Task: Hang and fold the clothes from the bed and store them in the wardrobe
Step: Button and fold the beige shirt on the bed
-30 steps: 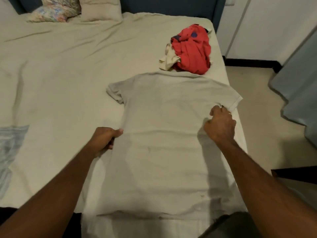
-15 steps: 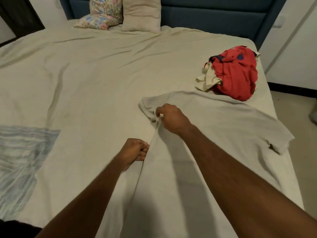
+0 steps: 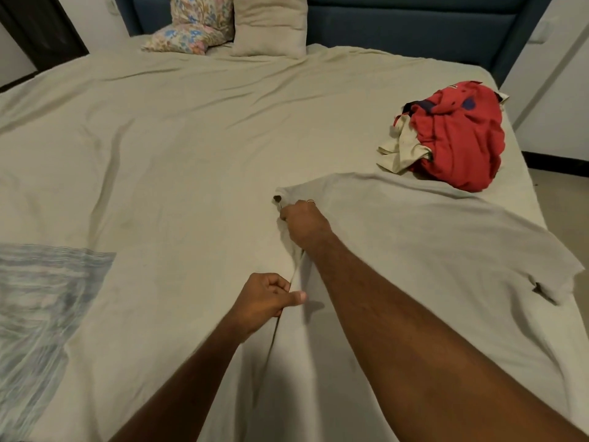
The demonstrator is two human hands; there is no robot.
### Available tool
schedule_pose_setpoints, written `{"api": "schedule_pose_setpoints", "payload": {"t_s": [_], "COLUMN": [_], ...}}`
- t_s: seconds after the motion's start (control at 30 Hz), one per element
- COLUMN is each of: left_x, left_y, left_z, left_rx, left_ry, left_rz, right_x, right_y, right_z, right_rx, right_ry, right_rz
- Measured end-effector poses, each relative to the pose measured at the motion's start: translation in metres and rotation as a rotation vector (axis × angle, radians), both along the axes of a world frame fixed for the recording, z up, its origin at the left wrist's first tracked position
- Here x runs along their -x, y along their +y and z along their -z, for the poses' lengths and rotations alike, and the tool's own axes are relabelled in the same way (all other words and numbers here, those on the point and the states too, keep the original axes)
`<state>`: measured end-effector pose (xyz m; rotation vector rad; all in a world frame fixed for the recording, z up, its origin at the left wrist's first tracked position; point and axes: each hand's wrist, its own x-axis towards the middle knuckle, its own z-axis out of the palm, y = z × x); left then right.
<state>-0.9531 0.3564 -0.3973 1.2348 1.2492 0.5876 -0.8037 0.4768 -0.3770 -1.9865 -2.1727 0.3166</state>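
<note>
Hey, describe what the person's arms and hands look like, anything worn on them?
Both forearms are bare with no sleeves, gloves or watch in view. The right hand wears a thin ring on one finger. The left hand shows no jewellery.

The wide beige-sheeted bed (image 3: 178, 161) lies open across its middle and left, smooth fabric with only shallow creases, so a hand could sweep there freely. Toward the far right edge a crumpled red garment heaped with a cream cloth (image 3: 452, 135) blocks that corner. At the head, a floral pillow (image 3: 191, 30) and a plain beige pillow (image 3: 271, 23) lean against the dark blue padded headboard (image 3: 414, 23). A pale blue striped cloth (image 3: 41, 301) covers the near left. The spread beige T-shirt (image 3: 430, 250) fills the near right, with both forearms crossing above it.
</note>
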Motion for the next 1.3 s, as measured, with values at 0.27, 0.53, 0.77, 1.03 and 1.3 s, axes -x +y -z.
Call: {"api": "schedule_pose_setpoints", "payload": {"t_s": [0.27, 0.53, 0.77, 1.03, 1.3], "left_x": [-0.015, -0.111, -0.146, -0.132, -0.100], "left_y": [-0.009, -0.044, -0.061, -0.080, -0.126], "left_z": [-0.009, -0.020, -0.019, -0.025, -0.029], "left_rx": [-0.138, -0.358, -0.420, -0.405, -0.454], "left_ry": [-0.009, 0.226, 0.444, 0.514, 0.578], "left_rz": [-0.050, 0.112, 0.259, 0.306, 0.295], "right_x": [-0.042, -0.148, -0.202, -0.170, -0.109], "right_y": [-0.005, -0.047, -0.083, -0.131, -0.254], "right_z": [-0.031, -0.030, -0.005, -0.006, -0.007], "right_rx": [-0.053, 0.017, 0.172, -0.199, 0.118], "right_ry": [0.734, 0.802, 0.523, 0.469, 0.550], "right_rz": [0.420, 0.601, 0.560, 0.649, 0.508]}}
